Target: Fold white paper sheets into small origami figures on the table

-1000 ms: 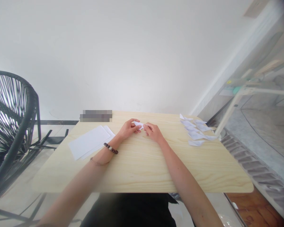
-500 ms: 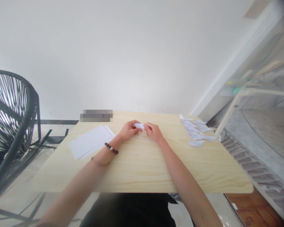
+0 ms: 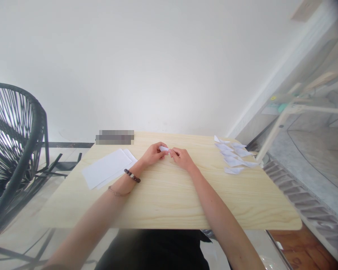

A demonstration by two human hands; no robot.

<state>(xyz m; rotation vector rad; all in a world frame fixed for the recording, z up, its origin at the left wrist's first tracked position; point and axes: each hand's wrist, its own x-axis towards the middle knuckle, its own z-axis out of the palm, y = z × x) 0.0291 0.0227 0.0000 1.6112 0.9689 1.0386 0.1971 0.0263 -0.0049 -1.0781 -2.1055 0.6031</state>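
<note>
Left grip [image 3: 154,154] and right grip [image 3: 182,158] are pinching a small folded paper [image 3: 163,149] between them, over the counter [image 3: 169,202]. White sheets [image 3: 107,168] are lying left of the left grip; folded pieces [image 3: 233,162] are resting well right of the right grip.

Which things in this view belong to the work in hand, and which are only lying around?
Likely in the work:
- small folded paper, held by left hand and right hand
- flat white sheets
- folded white pieces
- table

Apparently just around:
- dark chair
- blurred dark thing, not identifiable
</note>
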